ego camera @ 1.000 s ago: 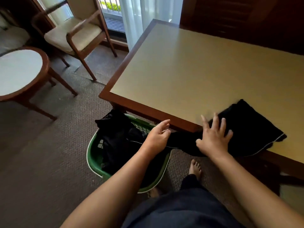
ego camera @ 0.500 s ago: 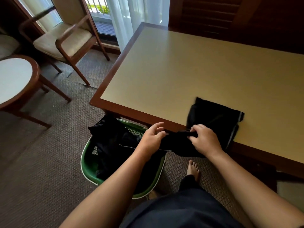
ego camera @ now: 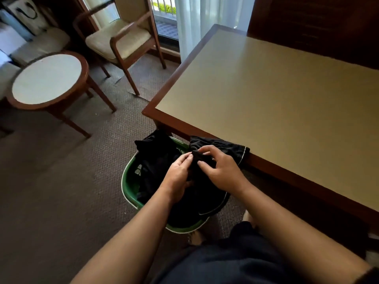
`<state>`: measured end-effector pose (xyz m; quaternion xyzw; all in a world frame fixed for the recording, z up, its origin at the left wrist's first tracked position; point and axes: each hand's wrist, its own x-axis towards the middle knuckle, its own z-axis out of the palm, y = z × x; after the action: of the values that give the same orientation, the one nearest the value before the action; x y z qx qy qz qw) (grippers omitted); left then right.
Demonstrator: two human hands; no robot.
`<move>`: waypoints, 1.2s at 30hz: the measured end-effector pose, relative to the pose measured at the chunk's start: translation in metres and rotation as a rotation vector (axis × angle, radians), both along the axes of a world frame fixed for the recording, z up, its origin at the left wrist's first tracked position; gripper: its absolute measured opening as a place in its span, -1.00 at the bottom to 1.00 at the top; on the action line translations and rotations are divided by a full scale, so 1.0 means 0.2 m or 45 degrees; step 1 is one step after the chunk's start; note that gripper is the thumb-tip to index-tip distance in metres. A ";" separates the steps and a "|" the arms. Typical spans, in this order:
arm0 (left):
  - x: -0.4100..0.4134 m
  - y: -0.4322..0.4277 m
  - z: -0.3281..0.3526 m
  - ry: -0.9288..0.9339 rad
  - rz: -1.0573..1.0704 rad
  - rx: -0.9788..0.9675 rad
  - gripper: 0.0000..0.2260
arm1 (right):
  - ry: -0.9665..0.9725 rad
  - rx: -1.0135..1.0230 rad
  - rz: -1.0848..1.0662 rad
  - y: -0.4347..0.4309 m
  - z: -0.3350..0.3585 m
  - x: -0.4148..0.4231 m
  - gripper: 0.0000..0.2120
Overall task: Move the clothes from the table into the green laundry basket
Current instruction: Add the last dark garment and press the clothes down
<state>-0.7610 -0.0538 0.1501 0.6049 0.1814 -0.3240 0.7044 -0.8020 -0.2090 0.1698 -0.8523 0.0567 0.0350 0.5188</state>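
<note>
- Head view, looking down on the left hand (ego camera: pixel 180 175) and right hand (ego camera: pixel 222 171), close together, both clasping a bunched fold of the black garment (ego camera: pixel 227 147), fingers curled into the cloth.
- Far end of that garment draped on the desk (ego camera: pixel 266 95) edge just beyond the right hand; the remainder hanging beneath both hands into the green laundry basket (ego camera: pixel 128 182).
- Judged nearly done: dark clothes (ego camera: pixel 155 152) heaped in the basket just left of the left hand, and this garment the only clothing seen on the desk.
- Left to do: drag the last corner off the desk, then let go over the basket.
- Desk rim overhanging the basket's far side, so little gap beyond the hands; possible snag of the white-trimmed hem there.
- Open carpet (ego camera: pixel 61 191) left of the left hand; round side table (ego camera: pixel 48 78) and armchair (ego camera: pixel 121 42) well apart, further off that way.
</note>
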 end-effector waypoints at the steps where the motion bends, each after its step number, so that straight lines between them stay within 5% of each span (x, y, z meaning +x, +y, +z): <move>1: -0.01 0.03 0.00 0.003 0.032 -0.001 -0.76 | -0.018 -0.008 0.008 0.02 0.00 0.00 -0.66; 5: -0.07 0.13 -0.01 -0.017 0.151 -0.136 -0.79 | 0.024 0.004 -0.016 0.09 0.01 0.00 -0.32; 10: -0.12 0.19 -0.05 -0.016 0.373 -0.238 -0.83 | 0.178 -0.111 0.105 0.15 -0.02 0.00 -0.32; 16: -0.12 0.24 -0.16 -0.110 0.663 0.183 -0.88 | 0.375 -0.201 0.278 0.20 -0.05 0.01 -0.31; 18: -0.12 0.25 -0.18 -0.096 0.698 0.270 -0.77 | 0.444 -0.242 0.347 0.20 -0.07 0.00 -0.32; 21: -0.12 0.27 -0.20 -0.089 0.621 0.278 -0.58 | 0.505 -0.235 0.403 0.20 -0.09 -0.01 -0.37; 31: -0.23 0.30 -0.25 -0.168 0.349 0.421 -0.60 | 0.579 -0.381 0.625 0.31 -0.27 -0.05 -0.36; 36: -0.29 0.36 -0.35 -0.135 0.096 0.580 -0.42 | 0.566 -0.569 0.742 0.32 -0.39 0.00 -0.31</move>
<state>-0.8199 0.0177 0.0809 0.7571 0.2349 -0.2161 0.5700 -0.8024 -0.1447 0.0910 -0.8958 -0.0699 0.3499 0.2649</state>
